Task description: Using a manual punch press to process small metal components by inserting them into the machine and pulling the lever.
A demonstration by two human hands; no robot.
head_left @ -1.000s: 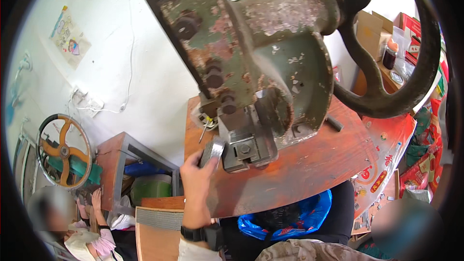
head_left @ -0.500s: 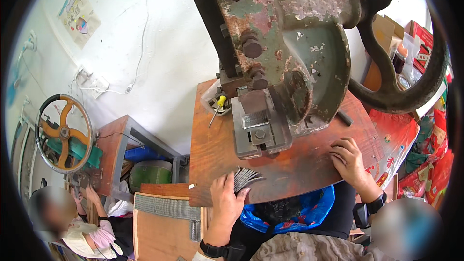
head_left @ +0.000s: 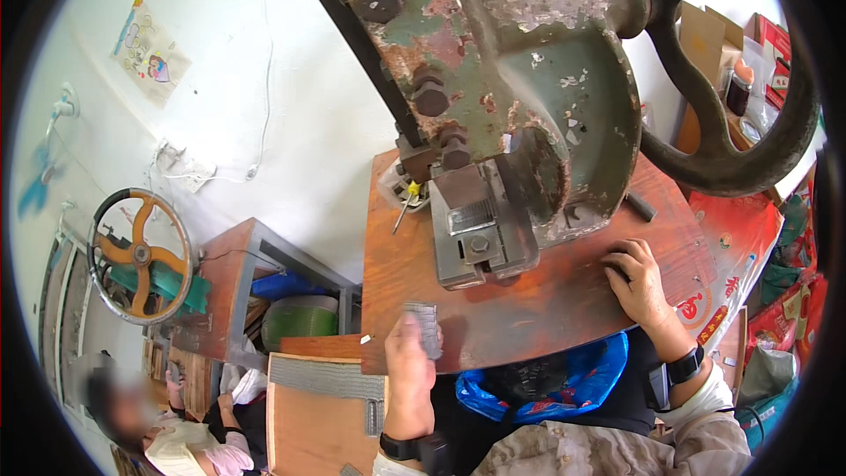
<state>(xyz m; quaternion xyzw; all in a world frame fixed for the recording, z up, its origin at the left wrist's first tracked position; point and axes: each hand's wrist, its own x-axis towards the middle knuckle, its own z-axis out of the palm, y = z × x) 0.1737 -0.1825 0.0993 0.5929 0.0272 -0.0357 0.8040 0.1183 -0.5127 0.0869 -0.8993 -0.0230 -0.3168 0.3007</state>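
Note:
My left hand [head_left: 409, 374] is closed around a small stack of thin grey metal strips [head_left: 422, 326], upright just above the wooden table's [head_left: 493, 326] front left edge. The hand is slightly blurred. On the right, my right hand [head_left: 636, 286] rests on the tabletop with loosely bent fingers; nothing shows in them. Between and beyond my hands stands a worn green press [head_left: 546, 79]. Its lower die block [head_left: 486, 251] has a bolt on top and sits apart from both hands.
A wooden board [head_left: 313, 419] with rows of grey strips lies at lower left. A blue plastic bag [head_left: 608, 370] is below the table edge. A yellow-handled screwdriver [head_left: 411, 192] leans by a small bin. Another person [head_left: 198, 441] sits far left near a handwheel [head_left: 141, 254].
The strips in my left hand were fanned out over the table and are now gathered into an upright block. My right hand stays on the table. The view has shifted slightly.

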